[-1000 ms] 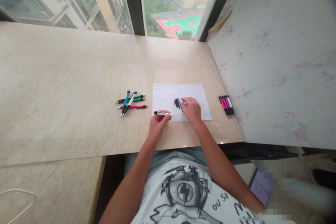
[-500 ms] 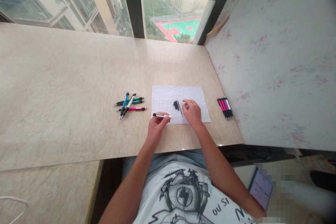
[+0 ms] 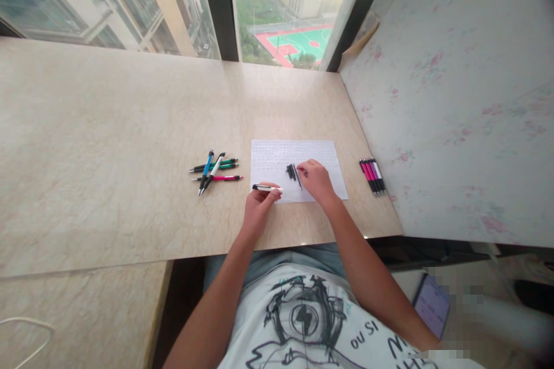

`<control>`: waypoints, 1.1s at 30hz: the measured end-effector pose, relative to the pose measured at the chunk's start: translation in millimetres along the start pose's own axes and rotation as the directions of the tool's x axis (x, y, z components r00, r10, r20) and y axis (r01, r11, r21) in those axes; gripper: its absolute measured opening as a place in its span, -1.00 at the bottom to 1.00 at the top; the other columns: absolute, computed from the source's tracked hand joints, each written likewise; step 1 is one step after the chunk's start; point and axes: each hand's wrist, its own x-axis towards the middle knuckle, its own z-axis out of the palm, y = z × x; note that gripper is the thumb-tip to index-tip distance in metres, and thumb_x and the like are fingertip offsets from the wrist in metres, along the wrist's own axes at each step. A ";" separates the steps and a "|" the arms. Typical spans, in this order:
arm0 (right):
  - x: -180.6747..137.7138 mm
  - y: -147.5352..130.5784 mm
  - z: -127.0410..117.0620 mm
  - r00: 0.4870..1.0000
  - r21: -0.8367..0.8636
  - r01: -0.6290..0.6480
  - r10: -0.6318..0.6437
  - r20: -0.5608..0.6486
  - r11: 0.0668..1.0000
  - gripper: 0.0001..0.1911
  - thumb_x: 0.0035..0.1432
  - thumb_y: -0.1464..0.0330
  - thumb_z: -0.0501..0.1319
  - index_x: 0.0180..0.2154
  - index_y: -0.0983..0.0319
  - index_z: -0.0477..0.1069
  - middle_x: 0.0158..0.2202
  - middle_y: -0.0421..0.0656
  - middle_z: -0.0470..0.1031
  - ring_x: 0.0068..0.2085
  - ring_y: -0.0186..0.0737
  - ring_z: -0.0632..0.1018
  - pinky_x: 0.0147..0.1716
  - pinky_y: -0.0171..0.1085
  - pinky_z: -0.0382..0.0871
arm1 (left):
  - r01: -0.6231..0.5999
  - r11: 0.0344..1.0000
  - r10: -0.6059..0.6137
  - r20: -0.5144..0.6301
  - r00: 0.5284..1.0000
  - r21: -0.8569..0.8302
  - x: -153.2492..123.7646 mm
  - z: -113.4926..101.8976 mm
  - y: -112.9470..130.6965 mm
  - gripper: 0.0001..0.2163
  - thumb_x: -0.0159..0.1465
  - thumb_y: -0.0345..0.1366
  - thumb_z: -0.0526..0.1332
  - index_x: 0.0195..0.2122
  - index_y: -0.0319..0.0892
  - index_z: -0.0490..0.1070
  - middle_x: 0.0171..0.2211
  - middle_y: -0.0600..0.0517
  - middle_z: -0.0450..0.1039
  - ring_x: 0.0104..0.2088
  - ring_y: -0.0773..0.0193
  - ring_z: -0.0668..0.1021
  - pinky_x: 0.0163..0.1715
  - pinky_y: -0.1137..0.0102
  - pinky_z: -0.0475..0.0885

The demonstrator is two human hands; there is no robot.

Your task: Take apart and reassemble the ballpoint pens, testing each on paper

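Note:
A white pen barrel with a black end (image 3: 262, 188) lies across the fingers of my left hand (image 3: 258, 205), which is closed around it. My right hand (image 3: 318, 180) is over the sheet of paper (image 3: 268, 153), its thumb and fingers pinched at the upper end of a thin dark pen refill (image 3: 298, 178). Just left of these fingertips, small black pen parts (image 3: 290, 172) lie together on the paper. Their exact shapes are too small to make out.
Several pens, blue (image 3: 206, 170), white, green and pink, lie crossed in a pile left of the paper. A row of pink, purple and white pens (image 3: 373, 177) lies at the right by the wall (image 3: 454, 127). The table's front edge is close to my body.
The fingers of my right hand have moved slightly left and closed in at the thin refill. My left hand keeps the white barrel in nearly the same place.

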 end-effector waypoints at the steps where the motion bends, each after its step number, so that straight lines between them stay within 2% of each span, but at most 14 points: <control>1: -0.7 -0.4 -0.6 1.000 0.014 0.000 0.000 0.001 1.000 -0.78 0.21 0.50 0.14 -0.22 0.25 0.56 -0.24 -0.05 0.54 -0.24 -0.18 0.52 -0.16 -0.24 0.36 | 0.001 1.000 -0.001 0.000 1.000 0.000 -0.1 0.4 0.6 -0.79 0.14 -0.17 0.38 -0.32 -0.19 0.52 -0.43 0.05 0.48 -0.39 0.32 0.49 -0.31 0.41 0.34; 8: -7.2 2.2 -6.2 0.996 0.152 -0.035 0.047 -0.074 0.988 -0.69 0.21 0.49 0.05 -0.16 0.26 0.55 -0.21 -0.03 0.59 -0.21 -0.16 0.55 -0.12 -0.19 0.38 | 0.008 1.000 -0.008 -0.014 1.000 0.019 -1.2 1.9 4.5 -0.77 0.14 -0.15 0.38 -0.32 -0.20 0.51 -0.43 0.03 0.48 -0.39 0.31 0.49 -0.30 0.40 0.36; 10: -12.7 2.1 -9.1 0.989 0.251 -0.082 0.110 -0.100 0.965 -0.71 0.20 0.46 0.06 -0.18 0.25 0.55 -0.21 -0.04 0.60 -0.22 -0.16 0.56 -0.14 -0.17 0.40 | 0.016 1.000 -0.015 -0.018 1.000 0.024 -1.4 2.1 5.0 -0.77 0.13 -0.14 0.38 -0.33 -0.20 0.51 -0.43 0.03 0.48 -0.39 0.31 0.50 -0.30 0.40 0.37; 12: -21.6 -2.5 -11.2 0.971 0.405 -0.167 0.220 -0.089 0.899 -0.75 0.18 0.40 0.10 -0.21 0.23 0.55 -0.26 -0.07 0.61 -0.27 -0.18 0.56 -0.19 -0.17 0.41 | 0.018 1.000 -0.017 -0.021 1.000 0.015 -1.3 2.5 4.9 -0.77 0.11 -0.14 0.39 -0.34 -0.19 0.51 -0.42 0.03 0.49 -0.39 0.30 0.50 -0.30 0.40 0.37; 14: -33.2 -13.2 -11.4 0.936 0.610 -0.279 0.352 0.001 0.741 -0.79 0.15 0.30 0.17 -0.24 0.22 0.54 -0.35 -0.12 0.59 -0.37 -0.22 0.54 -0.30 -0.22 0.40 | 0.013 1.000 -0.013 -0.028 1.000 0.006 -0.9 3.1 4.5 -0.76 0.09 -0.13 0.40 -0.34 -0.19 0.51 -0.42 0.03 0.49 -0.39 0.30 0.51 -0.30 0.39 0.39; 15: -39.3 -20.5 -10.6 0.912 0.719 -0.332 0.404 0.078 0.610 -0.78 0.14 0.26 0.20 -0.26 0.23 0.54 -0.39 -0.14 0.57 -0.42 -0.26 0.51 -0.40 -0.26 0.37 | 0.009 1.000 -0.009 -0.038 0.999 0.008 -0.7 3.5 4.4 -0.75 0.09 -0.13 0.40 -0.34 -0.19 0.51 -0.42 0.03 0.49 -0.40 0.30 0.51 -0.30 0.38 0.39; 17: -50.8 -37.0 -7.5 0.878 0.868 -0.403 0.391 0.277 0.289 -0.74 0.09 0.18 0.26 -0.29 0.24 0.53 -0.42 -0.16 0.55 -0.46 -0.32 0.47 -0.48 -0.33 0.29 | 0.002 1.000 0.000 -0.067 0.998 0.028 -0.6 4.6 5.0 -0.74 0.09 -0.11 0.39 -0.33 -0.20 0.51 -0.43 0.02 0.50 -0.40 0.29 0.52 -0.31 0.37 0.41; 18: -55.3 -45.2 -5.6 0.859 0.890 -0.433 0.363 0.360 0.144 -0.72 0.06 0.16 0.30 -0.29 0.24 0.53 -0.42 -0.17 0.54 -0.47 -0.35 0.46 -0.50 -0.35 0.27 | 0.000 0.999 0.004 -0.080 0.997 0.042 -0.8 5.4 5.9 -0.73 0.10 -0.11 0.38 -0.32 -0.21 0.51 -0.43 0.01 0.50 -0.41 0.29 0.52 -0.31 0.37 0.41; 19: -58.9 -52.8 -3.6 0.843 0.891 -0.453 0.340 0.417 0.030 -0.71 0.02 0.16 0.34 -0.30 0.24 0.53 -0.43 -0.19 0.53 -0.48 -0.38 0.44 -0.50 -0.36 0.26 | -0.002 0.998 0.008 -0.087 0.996 0.061 -1.3 6.4 7.5 -0.73 0.12 -0.10 0.37 -0.31 -0.20 0.51 -0.43 0.01 0.51 -0.41 0.28 0.52 -0.32 0.37 0.41; 21: -62.6 -64.1 0.1 0.824 0.876 -0.465 0.301 0.480 -0.125 -0.70 -0.03 0.17 0.40 -0.31 0.24 0.53 -0.45 -0.21 0.51 -0.48 -0.41 0.43 -0.51 -0.39 0.25 | -0.019 0.990 0.030 -0.074 0.997 0.138 -2.8 9.3 12.4 -0.76 0.15 -0.12 0.34 -0.29 -0.19 0.50 -0.42 0.02 0.52 -0.41 0.28 0.53 -0.33 0.37 0.41; 23: -62.9 -69.3 3.2 0.821 0.866 -0.457 0.279 0.499 -0.205 -0.71 -0.05 0.19 0.43 -0.33 0.24 0.53 -0.46 -0.24 0.50 -0.48 -0.42 0.42 -0.49 -0.40 0.26 | -0.083 0.952 0.095 -0.026 0.995 0.293 -4.7 13.1 19.0 -0.81 0.18 -0.16 0.32 -0.30 -0.18 0.50 -0.42 0.02 0.52 -0.40 0.28 0.53 -0.34 0.39 0.40; 26: -61.5 -67.4 7.1 0.829 0.867 -0.438 0.267 0.492 -0.237 -0.73 -0.04 0.21 0.44 -0.34 0.22 0.53 -0.47 -0.25 0.49 -0.48 -0.42 0.41 -0.48 -0.39 0.29 | -0.250 0.808 0.257 0.063 0.964 0.534 -6.3 19.0 28.8 -0.89 0.18 -0.24 0.32 -0.31 -0.15 0.51 -0.37 0.01 0.52 -0.41 0.29 0.52 -0.32 0.39 0.40; 29: -61.9 -61.3 10.4 0.823 0.860 -0.434 0.271 0.499 -0.268 -0.76 -0.05 0.24 0.44 -0.35 0.22 0.53 -0.46 -0.25 0.50 -0.48 -0.41 0.40 -0.50 -0.40 0.28 | -0.328 0.711 0.306 0.147 0.941 0.622 -6.0 23.3 34.3 -0.91 0.19 -0.27 0.30 -0.28 -0.12 0.50 -0.36 0.01 0.52 -0.39 0.25 0.52 -0.30 0.37 0.41; 33: -64.3 -57.5 13.0 0.801 0.810 -0.425 0.248 0.544 -0.403 -0.79 -0.06 0.29 0.45 -0.38 0.24 0.52 -0.46 -0.24 0.50 -0.50 -0.43 0.38 -0.55 -0.43 0.27 | -0.351 0.678 0.313 0.178 0.933 0.645 -4.3 24.5 34.2 -0.95 0.21 -0.28 0.28 -0.33 -0.11 0.49 -0.44 0.03 0.49 -0.42 0.25 0.49 -0.34 0.37 0.38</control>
